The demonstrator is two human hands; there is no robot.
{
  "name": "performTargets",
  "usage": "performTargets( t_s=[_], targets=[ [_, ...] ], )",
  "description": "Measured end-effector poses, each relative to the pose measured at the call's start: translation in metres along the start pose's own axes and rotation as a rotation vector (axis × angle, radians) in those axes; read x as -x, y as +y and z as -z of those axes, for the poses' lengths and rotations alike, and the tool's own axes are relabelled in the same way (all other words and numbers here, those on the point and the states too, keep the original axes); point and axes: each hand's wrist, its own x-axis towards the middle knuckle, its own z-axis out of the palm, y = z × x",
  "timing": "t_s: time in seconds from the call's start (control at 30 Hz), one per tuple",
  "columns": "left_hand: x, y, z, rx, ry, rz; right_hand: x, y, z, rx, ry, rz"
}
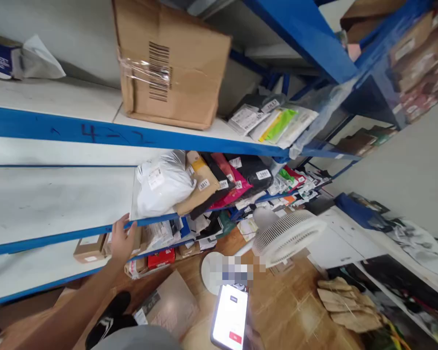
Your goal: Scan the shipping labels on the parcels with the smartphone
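At the blue front edge of the middle shelf (69, 234) is my left hand (122, 239), its fingers stretched out over the edge and holding no parcel. Just right of those fingers a white plastic mailer bag (162, 187) lies on the shelf. Beside it a tan padded envelope (200, 187) leans against black and pink parcels with number labels. Low in front of me, my right hand (254, 338) holds a smartphone (229, 318) with a lit white screen and a red button; most of that hand is hidden behind the phone.
A large cardboard box (171, 73) and flat mailers (273, 121) sit on the upper shelf. A white standing fan (288, 238) rises from the wooden floor. Another carton (175, 306) lies near my feet. On the right are a white cabinet (343, 238) and stacked brown paper packages (346, 304).
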Motion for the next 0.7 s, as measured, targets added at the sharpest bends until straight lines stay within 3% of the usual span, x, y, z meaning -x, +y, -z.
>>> performTargets(
  t_s=[0.13,0.2,0.27,0.4,0.5,0.6,0.7],
  targets=[
    [0.147,-0.012,0.018,-0.052,-0.143,0.063,0.041,-0.021,0.039,-0.048,0.073,-0.049],
    [0.204,-0.005,0.017,-0.012,-0.344,0.152,0.059,-0.034,0.046,-0.042,0.035,-0.044],
    [0.244,0.013,0.011,0.038,-0.605,0.236,0.072,-0.040,0.050,-0.017,-0.022,-0.022],
    [0.292,0.065,-0.009,0.202,-1.050,0.483,0.080,-0.028,0.059,0.013,-0.112,0.019],
    [0.315,0.099,-0.019,0.341,-1.299,0.679,0.082,-0.009,0.061,0.020,-0.133,0.064],
    [0.331,0.121,-0.014,0.424,-1.420,0.794,0.089,-0.001,0.052,-0.028,-0.078,0.070],
    [0.341,0.134,0.003,0.481,-1.420,0.821,0.102,-0.001,0.041,-0.018,-0.072,0.051]
  ],
)
